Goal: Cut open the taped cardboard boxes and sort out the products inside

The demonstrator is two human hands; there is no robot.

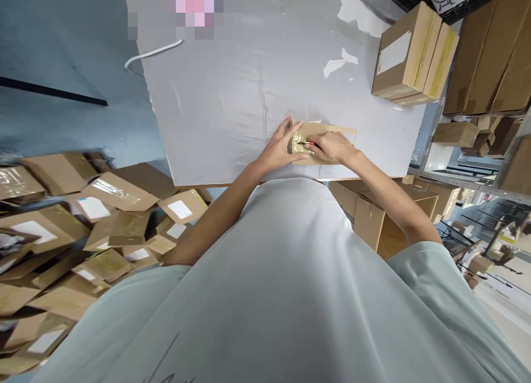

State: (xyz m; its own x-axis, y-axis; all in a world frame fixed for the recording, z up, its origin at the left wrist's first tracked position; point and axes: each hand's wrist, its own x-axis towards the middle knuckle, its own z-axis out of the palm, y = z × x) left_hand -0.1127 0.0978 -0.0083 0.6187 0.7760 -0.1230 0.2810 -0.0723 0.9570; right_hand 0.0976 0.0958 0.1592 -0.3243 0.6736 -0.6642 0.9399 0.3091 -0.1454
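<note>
A small, flat cardboard box [327,130] lies near the front edge of the table, with shiny clear tape over its left end. My left hand [279,148] grips that left end, thumb on the near side and fingers on the far side. Over the middle of the box, my right hand [334,146] is closed around a small red cutter [310,143]. Its thin dark tip points left at the taped part. Most of the cutter is hidden in my fingers, and I cannot tell how deep its tip sits.
Two taped cartons [409,57] stand at the table's back right, near torn white paper scraps [341,62]. A white cable [153,53] crosses the left edge. Many cardboard boxes [124,189] are heaped on the floor at left. An open carton [369,217] stands below the front edge at right.
</note>
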